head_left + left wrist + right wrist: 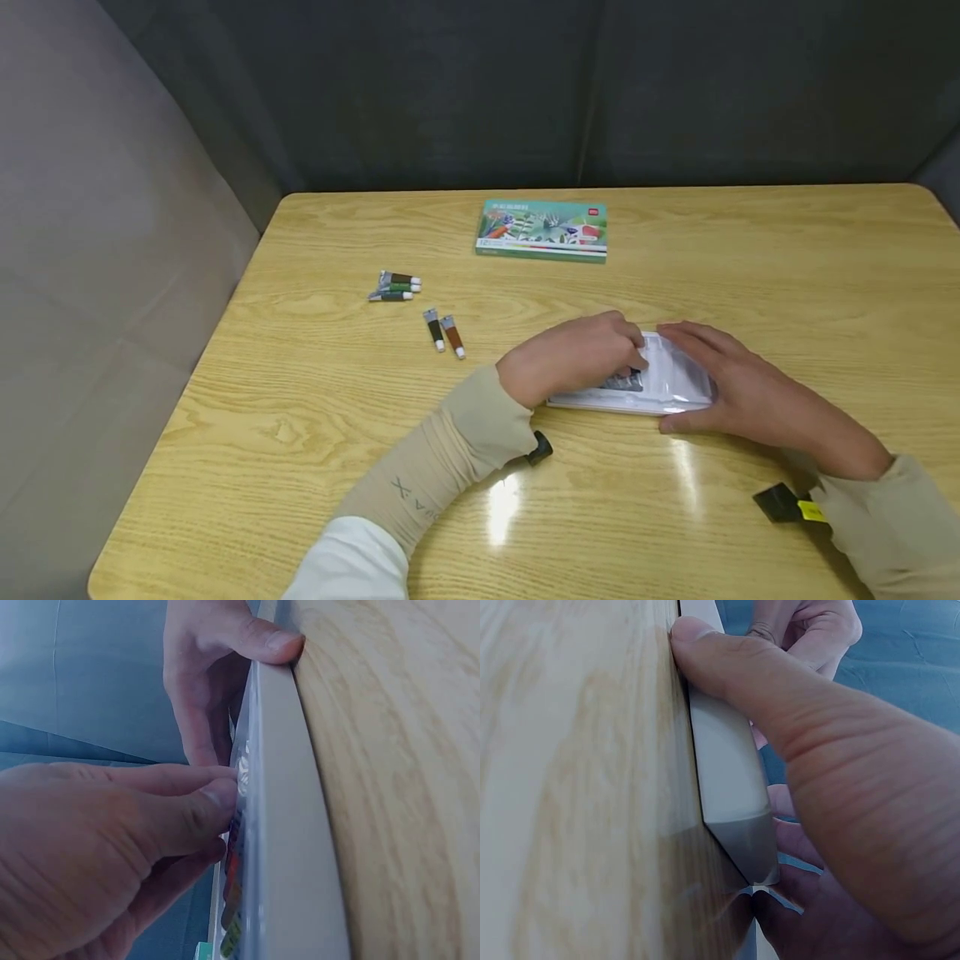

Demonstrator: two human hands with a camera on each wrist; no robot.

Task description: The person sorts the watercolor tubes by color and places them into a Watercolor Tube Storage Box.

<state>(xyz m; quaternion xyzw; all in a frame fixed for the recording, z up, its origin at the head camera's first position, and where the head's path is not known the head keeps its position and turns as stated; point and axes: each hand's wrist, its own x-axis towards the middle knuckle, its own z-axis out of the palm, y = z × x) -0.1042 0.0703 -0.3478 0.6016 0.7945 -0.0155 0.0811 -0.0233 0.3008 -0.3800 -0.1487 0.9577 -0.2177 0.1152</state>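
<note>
A shallow white tray (678, 379) lies on the table, with paint tubes (622, 382) showing in its left part under my left hand. My left hand (581, 354) reaches over it from the left, thumb and fingertips pinched together on a paint tube in the tray; the fingers hide most of that tube. In the left wrist view, colored tube labels (231, 900) show below the fingertips. My right hand (750, 392) grips the tray's right end, thumb along the near side and fingers at the far side. The right wrist view shows its thumb (697, 634) against the tray's white side.
Two loose paint tubes, one black (434, 330) and one brown (453, 337), lie left of the tray. Farther left is a small group of dark and green tubes (397, 287). A green illustrated paint box (542, 232) lies near the table's back edge. Dark curtain hangs behind.
</note>
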